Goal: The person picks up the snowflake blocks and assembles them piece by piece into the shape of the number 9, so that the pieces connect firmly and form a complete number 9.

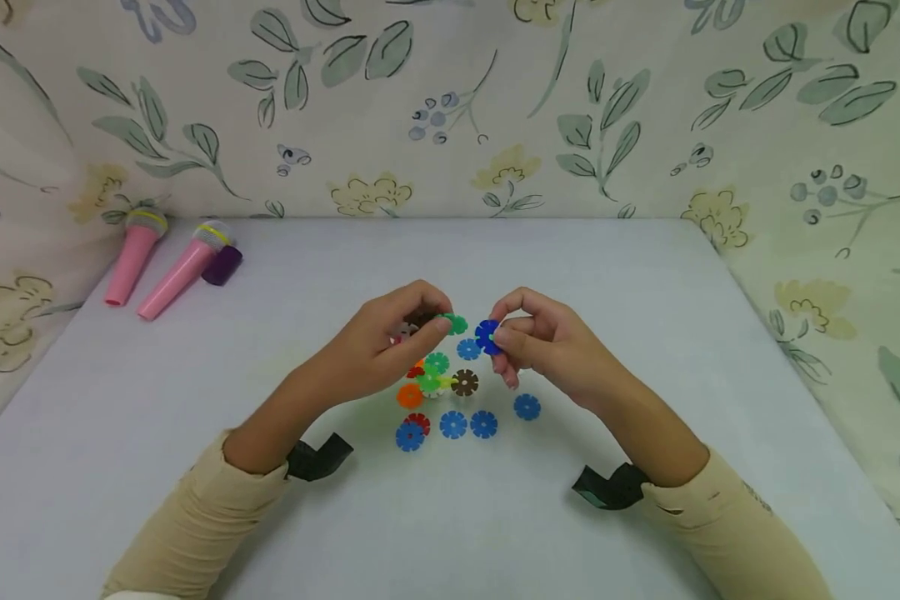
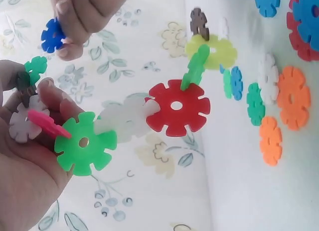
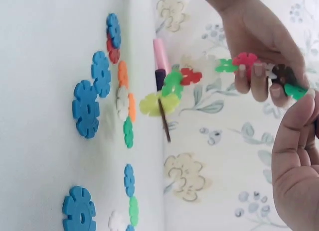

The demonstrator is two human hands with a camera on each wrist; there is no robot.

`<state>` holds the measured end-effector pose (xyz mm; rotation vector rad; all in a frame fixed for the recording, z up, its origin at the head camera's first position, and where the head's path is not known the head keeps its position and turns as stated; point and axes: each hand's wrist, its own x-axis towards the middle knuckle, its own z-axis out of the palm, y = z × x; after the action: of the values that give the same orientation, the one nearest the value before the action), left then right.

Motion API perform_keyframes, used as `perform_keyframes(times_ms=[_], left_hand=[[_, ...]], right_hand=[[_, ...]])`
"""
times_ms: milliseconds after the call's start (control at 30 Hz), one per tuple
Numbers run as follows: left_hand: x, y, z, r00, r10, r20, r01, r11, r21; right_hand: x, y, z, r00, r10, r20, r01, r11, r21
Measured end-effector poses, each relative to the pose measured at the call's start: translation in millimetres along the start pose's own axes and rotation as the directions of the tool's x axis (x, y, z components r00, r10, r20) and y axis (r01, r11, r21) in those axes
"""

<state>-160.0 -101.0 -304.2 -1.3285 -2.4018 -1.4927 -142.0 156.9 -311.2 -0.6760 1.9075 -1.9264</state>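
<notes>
Two hands up over the table (image 1: 315,267), both working in a pinch. Left hand (image 1: 382,340) grips one end of a chain of notched discs (image 2: 124,119), its green end disc (image 1: 457,323) poking out past thumb and fingertip. Right hand (image 1: 549,342) pinches a dark blue disc (image 1: 483,333) between thumb and forefinger, close to that green one; head and left wrist views show a gap. Rest of the chain reaches out from the left palm, apparently unsupported: pale translucent disc, then red disc (image 2: 174,125), a green one, yellow disc (image 2: 227,52), brown disc (image 3: 165,122) at the far end. Main worry, by my reading: that free length levers on the slot joints, so a jolt or hard push at the gripped end could pop one apart and drop the tail. Also, slots out of line would make the blue disc skid off the green edge or twist from the fingertips; a small pinch gives little hold. Anything dropped would land among loose light blue discs (image 1: 483,432) and an orange disc (image 1: 410,396) below, and scatter them. Slot seating inside the left palm: cannot tell.
</notes>
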Motion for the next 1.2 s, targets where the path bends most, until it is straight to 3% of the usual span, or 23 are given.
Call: perform_keyframes(times_ms=[267,600,967,1200], left_hand=[[-0.6,1.8,5.9,0.998,0.052,0.018,-0.052,0.998,-0.032],[-2.0,2.8,14.1,0.997,0.037,0.067,-0.027,0.989,-0.143],[-0.6,4.7,14.4,0.994,0.076,0.076,-0.069,0.993,-0.09],[-1.1,6.4,10.6,0.996,-0.004,0.086,0.008,0.999,-0.039]], right_hand=[[-3.9,-0.7,1.3,0.998,-0.047,0.048,0.047,0.999,0.009],[-4.2,1.6,3.1,0.995,-0.05,0.086,0.047,0.998,0.039],[-1.8,8.1,7.1,0.996,-0.041,0.076,0.032,0.993,0.112],[-2.4,4.2,10.3,1.0,-0.007,0.025,0.005,0.998,0.065]])
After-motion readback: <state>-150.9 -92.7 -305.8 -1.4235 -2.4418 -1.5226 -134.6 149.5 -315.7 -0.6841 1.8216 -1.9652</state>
